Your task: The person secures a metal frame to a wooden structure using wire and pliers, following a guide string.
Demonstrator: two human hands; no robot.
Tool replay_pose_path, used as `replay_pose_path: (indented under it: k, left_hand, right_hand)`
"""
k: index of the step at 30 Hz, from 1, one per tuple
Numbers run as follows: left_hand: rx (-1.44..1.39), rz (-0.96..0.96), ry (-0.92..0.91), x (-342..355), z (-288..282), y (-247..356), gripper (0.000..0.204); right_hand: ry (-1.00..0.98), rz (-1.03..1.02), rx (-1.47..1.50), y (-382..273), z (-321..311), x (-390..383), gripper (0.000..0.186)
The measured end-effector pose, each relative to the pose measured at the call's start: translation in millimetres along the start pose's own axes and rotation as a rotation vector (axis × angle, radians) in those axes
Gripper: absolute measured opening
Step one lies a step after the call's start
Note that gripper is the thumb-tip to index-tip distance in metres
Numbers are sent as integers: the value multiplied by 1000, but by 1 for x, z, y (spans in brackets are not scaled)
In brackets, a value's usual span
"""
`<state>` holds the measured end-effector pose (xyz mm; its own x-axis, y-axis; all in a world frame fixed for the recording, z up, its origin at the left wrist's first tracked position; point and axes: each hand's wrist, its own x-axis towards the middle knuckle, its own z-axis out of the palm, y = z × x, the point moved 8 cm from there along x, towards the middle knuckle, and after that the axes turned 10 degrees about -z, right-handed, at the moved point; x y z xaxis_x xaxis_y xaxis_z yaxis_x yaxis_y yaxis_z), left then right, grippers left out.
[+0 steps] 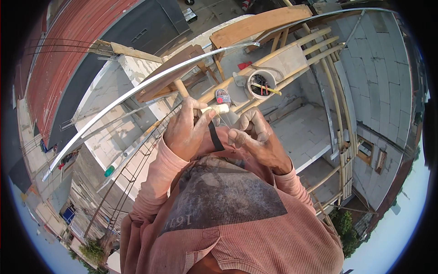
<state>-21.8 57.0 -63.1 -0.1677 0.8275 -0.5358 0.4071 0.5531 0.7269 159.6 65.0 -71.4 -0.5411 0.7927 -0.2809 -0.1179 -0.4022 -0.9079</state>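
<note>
Holding a small, cream-coloured cylindrical spool (219, 109) up in front of me, my left hand (185, 130) grips it between thumb and fingers; a loosened pinch could drop it past the round yellow bamboo poles (319, 35) below. My right hand (258, 134), fingers curled, seems to pinch the thin whitish string (224, 121) leading off it; uneven pull could tangle or snap that strand. The spool looks pale, with a rounded end, tilted slightly. Beyond sits an off-white round bucket (249, 87) of tools.
</note>
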Motion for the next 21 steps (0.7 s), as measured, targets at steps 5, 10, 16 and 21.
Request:
replay_pose_path:
  k: [5,10,16,21]
  left_hand:
    - [-537,-111,-300,5,50,23,44]
    - [-563,-164,-448,20,78,41,45]
    - [-644,-222,-621,30,118,77,45]
    - [-803,-145,-768,34,155,99,54]
  right_hand:
    - [207,8,19,13,-24,3,70]
    - [69,9,-248,-6,-58,-4,79]
    - [227,-162,-191,-48,-97,-14,48]
    - [539,-186,-226,-77,-153,-28,47]
